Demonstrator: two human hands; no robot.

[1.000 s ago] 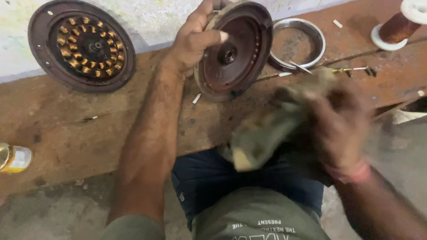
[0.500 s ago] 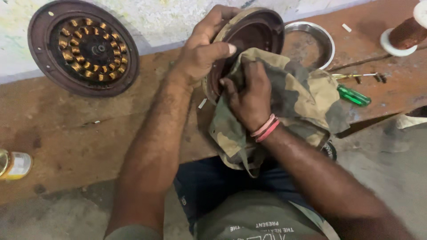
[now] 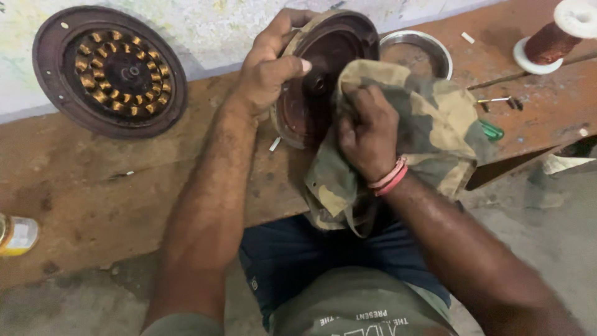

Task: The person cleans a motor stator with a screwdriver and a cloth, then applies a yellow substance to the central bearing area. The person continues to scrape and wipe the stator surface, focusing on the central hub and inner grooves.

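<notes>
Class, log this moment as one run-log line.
left hand: holds round cover upright | right hand: presses cloth inside it | bench: beneath

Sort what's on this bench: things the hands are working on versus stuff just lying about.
In use: round motor cover, held by left hand; camouflage cloth, pressed by right hand.

Lying about: wound stator disc, metal ring, wire spool, green-handled screwdriver, small can.

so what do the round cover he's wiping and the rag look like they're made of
The round cover looks like cast or pressed metal, dull reddish-brown, perhaps rusty or grimy; its rigid rim and raised hub suggest so. The rag is soft woven cloth in a camouflage print, folding and draping under the right hand.
</notes>
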